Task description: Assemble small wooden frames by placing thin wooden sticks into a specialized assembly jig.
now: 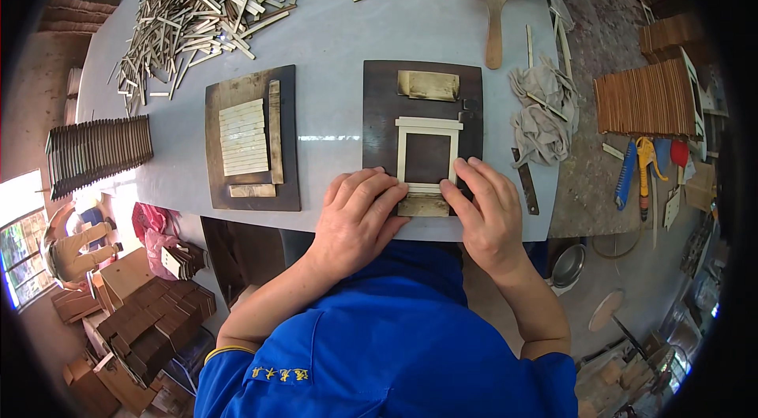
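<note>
A small rectangular frame of pale wood strips [429,125] lies on a dark board [380,98] at the table's near edge. Pale blocks are fixed on that board, an upper block [429,85] and a lower block [422,206]. My left hand [357,209] has its fingers closed together at the frame's lower left corner, the thumb beside the lower block. At the lower right corner, the thumb and fingers of my right hand [491,217] are bent in against the frame. My fingertips partly hide both corners.
Left of it, a second dark board [288,142] carries a row of pale strips [243,138]. Loose sticks [229,0] are heaped at the far left. A brush [494,15], a crumpled cloth [545,110] and a saw blade [527,185] lie right; stacked slats [99,151] stand left.
</note>
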`<action>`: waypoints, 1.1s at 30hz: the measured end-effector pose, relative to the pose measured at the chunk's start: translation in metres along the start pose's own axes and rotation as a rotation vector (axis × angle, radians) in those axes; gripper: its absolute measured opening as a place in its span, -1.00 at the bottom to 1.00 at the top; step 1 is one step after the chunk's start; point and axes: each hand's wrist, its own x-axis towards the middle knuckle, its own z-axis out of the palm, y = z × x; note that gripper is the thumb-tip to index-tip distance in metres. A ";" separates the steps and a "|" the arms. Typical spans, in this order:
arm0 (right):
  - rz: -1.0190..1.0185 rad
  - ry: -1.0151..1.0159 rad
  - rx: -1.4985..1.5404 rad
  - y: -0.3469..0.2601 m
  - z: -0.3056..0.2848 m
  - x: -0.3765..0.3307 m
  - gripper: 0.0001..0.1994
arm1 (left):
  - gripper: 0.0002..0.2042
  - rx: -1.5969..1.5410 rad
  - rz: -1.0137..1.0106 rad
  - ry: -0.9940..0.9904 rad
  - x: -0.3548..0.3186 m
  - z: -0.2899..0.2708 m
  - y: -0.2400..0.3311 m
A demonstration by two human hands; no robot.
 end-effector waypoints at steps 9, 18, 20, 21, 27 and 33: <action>-0.016 0.015 -0.057 -0.007 0.005 -0.002 -0.65 | -0.57 -0.001 0.021 0.017 0.002 0.001 0.000; 0.032 0.049 -0.188 -0.024 0.013 0.001 -0.60 | -0.56 0.003 0.035 0.010 0.002 0.000 -0.002; 0.039 0.036 -0.133 -0.024 0.009 0.002 -0.63 | -0.56 0.005 0.034 0.008 0.002 0.001 -0.002; 0.044 0.029 -0.104 -0.023 0.007 0.002 -0.64 | -0.56 0.005 0.034 0.007 0.003 0.001 -0.002; 0.027 -0.006 0.027 -0.005 -0.004 -0.005 -0.67 | -0.55 -0.003 0.028 0.031 0.001 0.002 -0.001; 0.080 -0.002 0.020 -0.008 -0.004 -0.006 -0.65 | -0.58 -0.002 -0.002 -0.094 0.023 -0.029 0.006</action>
